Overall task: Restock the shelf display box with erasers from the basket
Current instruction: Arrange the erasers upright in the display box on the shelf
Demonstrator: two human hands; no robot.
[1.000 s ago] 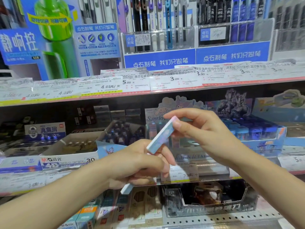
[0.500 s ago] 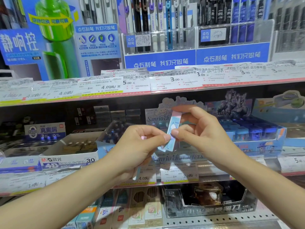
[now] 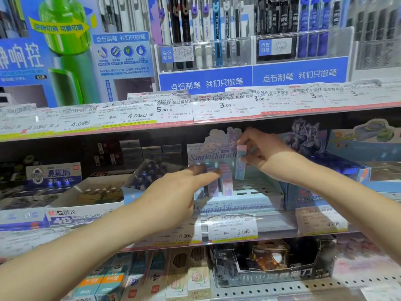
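The pastel Sanrio display box (image 3: 243,206) sits on the middle shelf, its slotted tray mostly bare. Two or three pink-lilac erasers (image 3: 226,181) stand upright at its left side. My left hand (image 3: 173,192) reaches into the box, and its blurred fingertips pinch the top of the leftmost standing eraser (image 3: 211,187). My right hand (image 3: 267,153) holds a pink-and-blue eraser (image 3: 239,164) upright by its top, just above the tray and right of the standing ones. No basket is in view.
A white M&G 4B eraser box (image 3: 86,205) stands left of the display box, and a dark blue product box (image 3: 338,170) stands to its right. Price labels (image 3: 232,229) line the shelf edge. The shelf above holds pen racks (image 3: 206,51); further boxes sit on the shelf below.
Both hands moved apart and forward from in front of the shelf into the display box. The right hand took the eraser that they held together and now carries it upright over the tray.
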